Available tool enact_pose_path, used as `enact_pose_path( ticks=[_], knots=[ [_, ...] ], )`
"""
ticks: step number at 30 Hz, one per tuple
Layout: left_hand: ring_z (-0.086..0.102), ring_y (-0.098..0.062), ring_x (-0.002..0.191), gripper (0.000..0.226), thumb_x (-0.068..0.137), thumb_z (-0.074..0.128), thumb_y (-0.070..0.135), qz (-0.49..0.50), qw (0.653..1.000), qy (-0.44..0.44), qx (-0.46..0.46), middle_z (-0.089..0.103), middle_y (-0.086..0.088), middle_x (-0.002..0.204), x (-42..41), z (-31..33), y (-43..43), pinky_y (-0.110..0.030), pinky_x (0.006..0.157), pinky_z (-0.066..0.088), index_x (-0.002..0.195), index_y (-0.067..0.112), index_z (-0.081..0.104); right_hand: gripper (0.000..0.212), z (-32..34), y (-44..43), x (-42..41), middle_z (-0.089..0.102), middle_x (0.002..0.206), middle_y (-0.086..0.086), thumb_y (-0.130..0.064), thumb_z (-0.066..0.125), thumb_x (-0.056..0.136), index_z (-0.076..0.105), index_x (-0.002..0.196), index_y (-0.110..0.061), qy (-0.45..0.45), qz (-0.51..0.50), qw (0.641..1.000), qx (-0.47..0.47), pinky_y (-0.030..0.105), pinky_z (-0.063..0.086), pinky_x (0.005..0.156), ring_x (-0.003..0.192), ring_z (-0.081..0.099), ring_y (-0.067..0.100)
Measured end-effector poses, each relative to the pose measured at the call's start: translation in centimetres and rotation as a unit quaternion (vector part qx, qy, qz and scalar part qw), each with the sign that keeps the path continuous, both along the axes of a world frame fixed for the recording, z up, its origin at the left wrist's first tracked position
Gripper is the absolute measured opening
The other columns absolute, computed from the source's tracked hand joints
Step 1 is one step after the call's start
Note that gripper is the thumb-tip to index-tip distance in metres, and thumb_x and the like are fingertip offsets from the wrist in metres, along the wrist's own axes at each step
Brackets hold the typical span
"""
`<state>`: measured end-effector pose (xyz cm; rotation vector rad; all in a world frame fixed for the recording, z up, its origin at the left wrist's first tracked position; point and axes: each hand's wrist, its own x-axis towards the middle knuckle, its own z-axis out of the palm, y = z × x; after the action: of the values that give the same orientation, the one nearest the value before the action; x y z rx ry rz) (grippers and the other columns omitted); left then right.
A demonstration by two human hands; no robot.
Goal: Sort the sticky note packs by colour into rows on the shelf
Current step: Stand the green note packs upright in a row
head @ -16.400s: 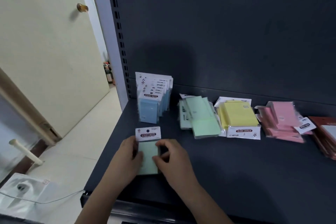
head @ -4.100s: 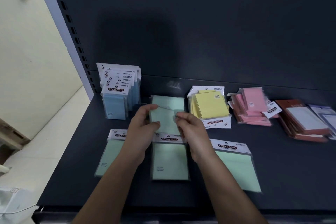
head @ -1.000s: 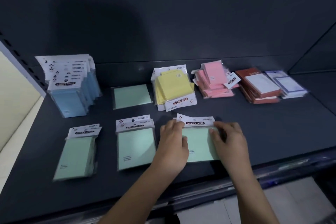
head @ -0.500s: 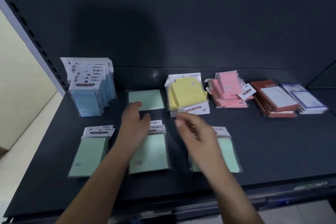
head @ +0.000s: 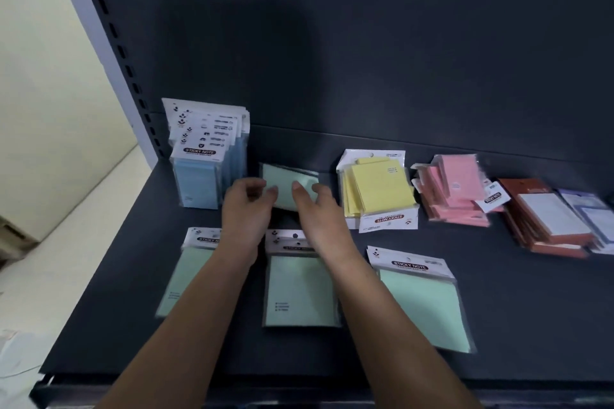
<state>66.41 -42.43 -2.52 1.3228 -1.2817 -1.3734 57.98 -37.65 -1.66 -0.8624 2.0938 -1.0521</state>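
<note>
Three green sticky note packs lie in a row near the shelf's front: left, middle and right. Behind them a fourth green pack is tilted up off the shelf, held at its near edge between my left hand and my right hand, thumbs on top. Blue packs stand upright at the back left. A yellow pile and a pink pile lie at the back, right of the held pack.
Red-brown notepads and pale purple pads lie at the far right. The dark shelf has a back wall close behind the piles and a perforated upright at the left. A pale door and floor lie beyond the left edge.
Both hands left the right-hand green pack in the front row, reached back, and now grip the fourth green pack, tilting it up from where it lay flat.
</note>
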Motion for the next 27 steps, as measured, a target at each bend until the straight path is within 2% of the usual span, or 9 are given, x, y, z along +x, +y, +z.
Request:
enact_pose_path(
  ticks=[4,7,9,14,17,19,21,23,27],
  knots=[
    [0.052,-0.013,0.079,0.027,0.084,0.058,-0.003,0.057,0.997,0.038,-0.029,0.055,0.004,0.078,1.0,-0.1,-0.2,-0.014,0.071,0.043,0.076,0.022,0.054,0.050,0.4,1.2,0.1,0.056,0.120,0.004,-0.044,0.048,0.091,0.046,0.128,-0.012,-0.104,-0.004,0.994,-0.023,0.033,0.037,0.099,0.112,0.051,0.020],
    [0.053,-0.016,0.081,0.035,0.083,0.049,-0.011,-0.011,0.996,0.090,0.002,0.059,0.000,0.082,1.8,0.9,0.6,-0.027,0.074,0.043,0.079,0.022,0.059,0.035,0.6,1.9,-0.1,0.054,0.093,-0.005,-0.036,0.053,0.091,0.050,0.116,-0.012,-0.138,-0.026,0.988,-0.056,0.024,0.039,0.079,0.083,0.051,0.007],
    [0.054,-0.015,0.082,0.043,0.083,0.043,-0.014,-0.064,0.991,0.114,-0.002,0.061,0.001,0.084,2.4,1.8,1.5,-0.026,0.072,0.044,0.088,0.023,0.063,0.023,0.7,2.4,-0.2,0.053,0.082,-0.010,-0.027,0.054,0.092,0.053,0.109,-0.013,-0.150,-0.058,0.982,-0.101,0.018,0.039,0.069,0.071,0.049,-0.001],
    [0.055,-0.011,0.073,0.061,0.081,0.044,-0.016,-0.175,0.977,0.115,-0.046,0.060,-0.009,0.087,3.9,4.4,4.3,-0.016,0.062,0.049,0.115,0.032,0.060,0.011,1.9,4.7,-0.9,0.056,0.084,-0.005,-0.008,0.052,0.093,0.058,0.096,-0.016,-0.118,-0.115,0.949,-0.269,0.006,0.039,0.068,0.068,0.051,-0.007],
    [0.060,-0.018,0.079,0.065,0.073,0.053,-0.008,-0.245,0.958,0.134,-0.067,0.067,-0.010,0.091,3.8,5.0,6.0,-0.029,0.073,0.052,0.117,0.040,0.059,0.024,2.7,8.0,-1.9,0.054,0.082,-0.002,-0.001,0.053,0.090,0.061,0.092,-0.024,-0.083,-0.128,0.938,-0.312,0.011,0.039,0.060,0.067,0.047,0.005],
    [0.057,-0.027,0.074,0.064,0.071,0.054,-0.003,-0.284,0.949,0.106,-0.083,0.063,-0.020,0.089,3.0,4.7,7.0,-0.037,0.071,0.051,0.118,0.041,0.058,0.028,2.7,10.7,-2.7,0.052,0.076,0.004,0.000,0.054,0.089,0.065,0.093,-0.025,-0.065,-0.135,0.936,-0.318,0.018,0.038,0.056,0.066,0.043,0.013],
    [0.048,-0.010,0.057,0.061,0.080,0.056,-0.009,-0.298,0.948,0.074,-0.087,0.055,-0.007,0.066,1.9,3.9,8.2,-0.019,0.057,0.042,0.119,0.038,0.056,0.030,2.0,13.3,-3.7,0.053,0.076,0.009,-0.001,0.055,0.089,0.068,0.097,-0.026,-0.045,-0.153,0.940,-0.303,0.026,0.038,0.062,0.067,0.043,0.017],
    [0.041,-0.001,0.048,0.056,0.085,0.055,-0.006,-0.322,0.943,0.033,-0.082,0.048,0.007,0.058,0.4,3.0,9.7,-0.010,0.050,0.034,0.123,0.035,0.052,0.033,1.2,15.5,-4.8,0.056,0.078,0.018,-0.001,0.057,0.089,0.069,0.098,-0.030,-0.013,-0.177,0.944,-0.277,0.031,0.039,0.065,0.068,0.047,0.019],
    [0.048,-0.001,0.066,0.053,0.088,0.057,0.011,-0.374,0.924,-0.046,-0.066,0.052,0.007,0.088,-2.3,1.4,12.5,-0.013,0.068,0.041,0.133,0.033,0.042,0.037,0.0,18.3,-6.6,0.063,0.095,0.009,0.000,0.056,0.088,0.067,0.094,-0.035,0.051,-0.203,0.949,-0.236,0.020,0.044,0.068,0.071,0.054,0.010]
  ],
)
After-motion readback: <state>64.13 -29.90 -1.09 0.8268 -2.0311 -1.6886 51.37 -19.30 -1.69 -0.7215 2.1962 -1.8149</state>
